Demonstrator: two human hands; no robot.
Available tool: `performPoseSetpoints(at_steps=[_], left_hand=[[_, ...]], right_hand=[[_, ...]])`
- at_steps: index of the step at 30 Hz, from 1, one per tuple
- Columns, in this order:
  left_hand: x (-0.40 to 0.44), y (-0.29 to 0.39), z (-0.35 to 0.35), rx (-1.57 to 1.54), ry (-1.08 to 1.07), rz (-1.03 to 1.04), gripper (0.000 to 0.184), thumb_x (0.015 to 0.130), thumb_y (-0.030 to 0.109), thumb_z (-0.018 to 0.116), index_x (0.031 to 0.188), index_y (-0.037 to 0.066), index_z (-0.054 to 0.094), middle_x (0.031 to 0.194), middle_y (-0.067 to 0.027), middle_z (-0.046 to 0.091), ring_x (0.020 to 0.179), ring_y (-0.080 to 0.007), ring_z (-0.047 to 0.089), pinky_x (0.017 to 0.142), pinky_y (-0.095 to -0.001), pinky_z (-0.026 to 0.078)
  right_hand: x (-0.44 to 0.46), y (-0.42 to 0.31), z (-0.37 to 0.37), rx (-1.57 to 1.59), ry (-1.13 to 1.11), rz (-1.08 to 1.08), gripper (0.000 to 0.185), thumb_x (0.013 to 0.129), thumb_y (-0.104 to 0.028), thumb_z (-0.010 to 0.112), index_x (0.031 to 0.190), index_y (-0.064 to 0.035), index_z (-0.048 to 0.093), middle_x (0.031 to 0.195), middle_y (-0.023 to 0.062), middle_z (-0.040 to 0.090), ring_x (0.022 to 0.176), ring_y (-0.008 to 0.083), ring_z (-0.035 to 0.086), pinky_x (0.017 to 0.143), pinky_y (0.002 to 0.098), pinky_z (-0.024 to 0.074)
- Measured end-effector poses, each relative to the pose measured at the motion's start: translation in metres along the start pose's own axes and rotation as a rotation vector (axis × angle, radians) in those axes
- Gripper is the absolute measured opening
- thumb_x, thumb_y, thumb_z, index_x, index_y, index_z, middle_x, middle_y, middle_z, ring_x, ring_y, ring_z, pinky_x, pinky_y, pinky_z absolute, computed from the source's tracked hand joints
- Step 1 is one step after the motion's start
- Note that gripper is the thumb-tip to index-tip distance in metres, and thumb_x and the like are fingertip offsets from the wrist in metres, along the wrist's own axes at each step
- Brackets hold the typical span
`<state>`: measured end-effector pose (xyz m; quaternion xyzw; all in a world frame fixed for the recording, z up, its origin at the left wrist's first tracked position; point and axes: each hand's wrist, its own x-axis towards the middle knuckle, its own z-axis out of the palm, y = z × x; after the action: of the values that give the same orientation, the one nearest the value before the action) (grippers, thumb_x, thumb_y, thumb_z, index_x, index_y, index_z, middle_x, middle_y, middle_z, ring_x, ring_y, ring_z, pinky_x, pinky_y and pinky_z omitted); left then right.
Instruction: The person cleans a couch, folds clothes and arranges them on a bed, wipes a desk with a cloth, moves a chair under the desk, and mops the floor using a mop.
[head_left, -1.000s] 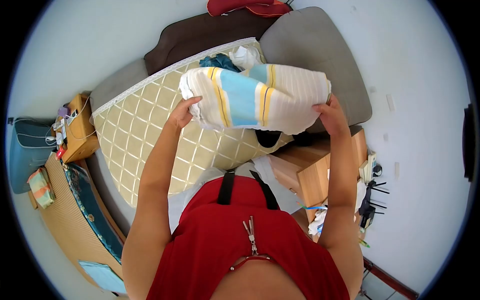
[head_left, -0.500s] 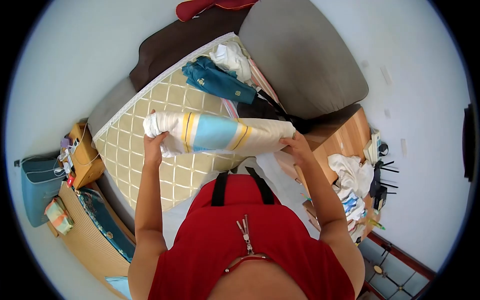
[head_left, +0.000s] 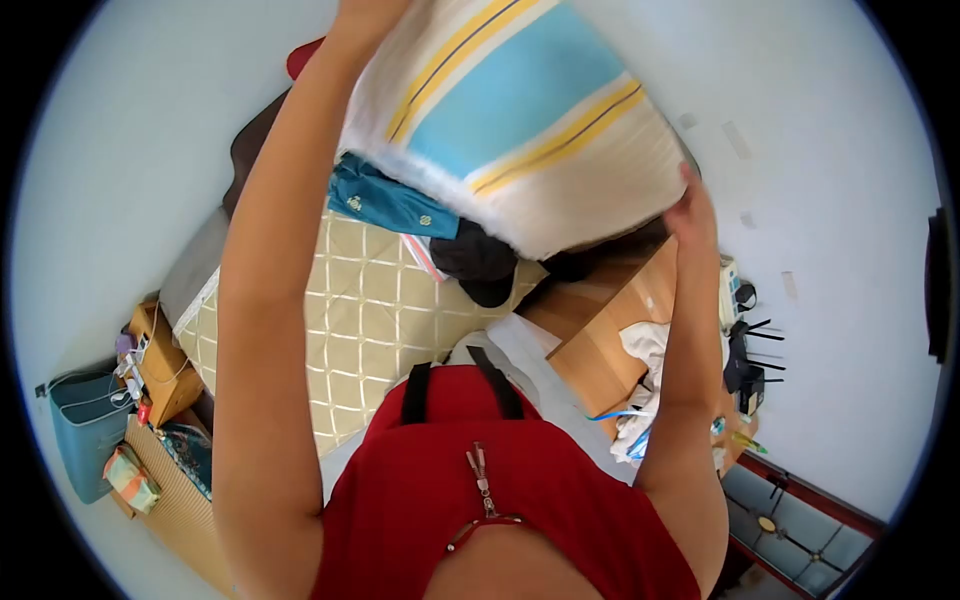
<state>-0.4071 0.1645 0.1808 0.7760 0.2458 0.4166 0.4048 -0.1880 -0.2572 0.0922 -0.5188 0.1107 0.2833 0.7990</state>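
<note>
A cream cloth with a broad light-blue band and yellow stripes [head_left: 520,95] is held up and spread out before me; its exact kind I cannot make out. My left hand [head_left: 375,12] is at its upper left, with the fingers cut off by the frame's top edge. My right hand [head_left: 692,212] is closed at the cloth's right edge. Below the cloth, a teal garment [head_left: 390,200] lies on the bed beside a dark piece of clothing [head_left: 475,258]. The cloth's top runs out of view, and it hides most of the grey bed panel.
The bed's beige lattice-patterned mattress [head_left: 365,310] is in front of me. At the right stands a wooden cabinet [head_left: 600,375] with crumpled white clothes [head_left: 645,355] and a black router [head_left: 742,370]. A small wooden stand [head_left: 165,370] and a blue bin [head_left: 85,430] are at the left.
Both hands have risen and moved forward, the left one most. The cloth has gone from a narrow folded strip to a wide spread sheet, now over the far part of the bed.
</note>
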Motion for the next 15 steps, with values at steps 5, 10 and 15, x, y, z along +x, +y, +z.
performPoseSetpoints(at_steps=[5,10,15], left_hand=[[0.008,-0.053,0.102,-0.082,-0.098,-0.098,0.059,0.081,0.035,0.071,0.127,0.002,0.053,0.100,-0.0157,0.064,0.092,-0.0269,0.061,0.082,-0.0351,0.048],[-0.180,-0.196,0.099,0.073,-0.569,-0.364,0.054,0.085,0.036,0.065,0.128,0.005,0.056,0.121,-0.0170,0.062,0.109,-0.0260,0.060,0.093,-0.0373,0.046],[-0.382,-0.257,0.020,0.295,-0.639,-0.890,0.047,0.087,0.038,0.061,0.118,0.002,0.061,0.112,-0.0201,0.064,0.103,-0.0333,0.062,0.088,-0.0388,0.048]], right_hand=[[0.133,-0.024,-0.008,-0.405,0.441,-0.421,0.063,0.085,-0.020,0.066,0.139,-0.0026,0.039,0.142,0.0246,0.037,0.127,0.0345,0.044,0.104,0.0441,0.0381],[0.134,0.066,0.009,-2.059,0.125,-0.998,0.072,0.081,-0.032,0.068,0.142,-0.0105,0.038,0.147,0.0216,0.032,0.137,0.0359,0.029,0.109,0.0548,0.0260],[0.170,0.118,0.000,-2.213,0.015,-0.690,0.057,0.085,-0.027,0.062,0.137,-0.0103,0.046,0.148,0.0164,0.033,0.139,0.0342,0.027,0.107,0.0617,0.0238]])
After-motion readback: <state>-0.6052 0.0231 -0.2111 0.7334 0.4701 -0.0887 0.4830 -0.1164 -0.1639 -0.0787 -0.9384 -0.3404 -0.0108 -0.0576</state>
